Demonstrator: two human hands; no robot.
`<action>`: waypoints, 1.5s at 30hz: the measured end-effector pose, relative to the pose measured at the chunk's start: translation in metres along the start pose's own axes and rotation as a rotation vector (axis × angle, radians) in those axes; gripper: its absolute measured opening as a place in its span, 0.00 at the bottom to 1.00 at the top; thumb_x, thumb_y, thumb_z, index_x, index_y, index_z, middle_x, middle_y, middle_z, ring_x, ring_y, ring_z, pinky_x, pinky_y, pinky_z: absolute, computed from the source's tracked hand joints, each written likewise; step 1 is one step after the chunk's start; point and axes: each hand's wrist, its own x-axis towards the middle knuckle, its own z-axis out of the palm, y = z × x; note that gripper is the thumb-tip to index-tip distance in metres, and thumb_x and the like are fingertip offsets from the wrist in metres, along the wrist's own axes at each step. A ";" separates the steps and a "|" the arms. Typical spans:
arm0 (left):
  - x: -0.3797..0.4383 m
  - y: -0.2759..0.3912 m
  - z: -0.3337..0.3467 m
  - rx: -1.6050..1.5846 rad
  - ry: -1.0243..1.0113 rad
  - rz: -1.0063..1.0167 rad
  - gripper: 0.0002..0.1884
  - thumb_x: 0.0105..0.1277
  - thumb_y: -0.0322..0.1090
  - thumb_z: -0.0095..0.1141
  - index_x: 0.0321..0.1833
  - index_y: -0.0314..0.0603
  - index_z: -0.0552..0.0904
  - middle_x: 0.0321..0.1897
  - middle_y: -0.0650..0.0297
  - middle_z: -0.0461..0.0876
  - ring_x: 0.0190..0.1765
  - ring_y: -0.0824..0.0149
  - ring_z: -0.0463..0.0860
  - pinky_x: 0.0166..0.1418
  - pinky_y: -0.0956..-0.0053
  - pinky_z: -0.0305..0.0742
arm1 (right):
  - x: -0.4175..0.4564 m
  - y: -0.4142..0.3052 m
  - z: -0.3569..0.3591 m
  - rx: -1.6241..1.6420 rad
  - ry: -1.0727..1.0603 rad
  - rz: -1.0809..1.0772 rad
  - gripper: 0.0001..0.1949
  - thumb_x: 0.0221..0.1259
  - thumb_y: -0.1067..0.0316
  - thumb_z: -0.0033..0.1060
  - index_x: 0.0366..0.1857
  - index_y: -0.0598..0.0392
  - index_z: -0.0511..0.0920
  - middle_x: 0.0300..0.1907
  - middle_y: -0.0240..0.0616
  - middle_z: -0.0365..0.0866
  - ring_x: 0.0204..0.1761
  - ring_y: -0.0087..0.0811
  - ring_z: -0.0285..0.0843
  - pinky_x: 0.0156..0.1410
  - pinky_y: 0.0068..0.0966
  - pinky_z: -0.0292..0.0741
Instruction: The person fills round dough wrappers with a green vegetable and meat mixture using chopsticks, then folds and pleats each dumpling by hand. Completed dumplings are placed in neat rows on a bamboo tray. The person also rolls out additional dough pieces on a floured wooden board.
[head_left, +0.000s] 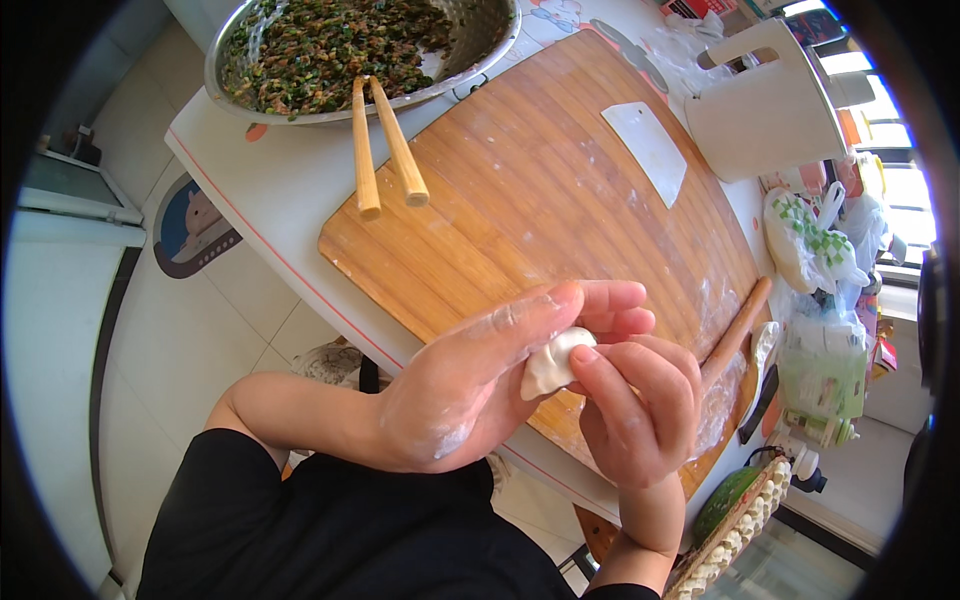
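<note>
A folded white dough dumpling (553, 366) is held between my two hands, above the near edge of a floured wooden board (517, 187). My left hand (480, 375), dusted with flour, cups it from the left. The fingertips of my right hand (645, 397) pinch the dumpling's right side. At the upper left, a metal bowl (480, 67) holds a chopped filling of meat and greens (322, 52). A pair of wooden chopsticks (405, 169) leans over the bowl's rim, thick ends over the board. What lies inside my left palm is partly hidden.
On the board lie a white dough scraper (646, 150) and, at the right, a wooden rolling pin (739, 330). Beyond it stand a white pitcher (765, 105) and several plastic bags (810, 240). A watermelon (726, 504) and an egg tray (727, 551) are at the lower right.
</note>
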 end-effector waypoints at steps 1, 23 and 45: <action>0.000 0.000 0.001 -0.009 0.028 -0.015 0.34 0.74 0.58 0.33 0.72 0.36 0.59 0.69 0.56 0.65 0.71 0.64 0.64 0.74 0.64 0.57 | 0.002 0.001 0.001 0.004 0.000 0.004 0.18 0.38 0.77 0.69 0.41 0.60 0.84 0.39 0.37 0.78 0.38 0.33 0.78 0.38 0.25 0.75; 0.005 -0.012 -0.004 -0.128 0.081 0.150 0.33 0.75 0.57 0.29 0.70 0.35 0.64 0.69 0.52 0.66 0.67 0.61 0.69 0.72 0.66 0.62 | 0.005 -0.002 0.008 0.083 0.143 0.320 0.13 0.49 0.71 0.74 0.41 0.58 0.84 0.30 0.39 0.79 0.29 0.30 0.78 0.32 0.22 0.77; 0.013 -0.014 0.002 -0.181 0.039 0.156 0.34 0.74 0.58 0.31 0.70 0.35 0.65 0.68 0.49 0.66 0.70 0.58 0.66 0.75 0.63 0.58 | 0.001 -0.001 -0.001 0.103 0.183 0.356 0.09 0.57 0.71 0.68 0.40 0.60 0.83 0.31 0.40 0.81 0.30 0.31 0.80 0.34 0.22 0.77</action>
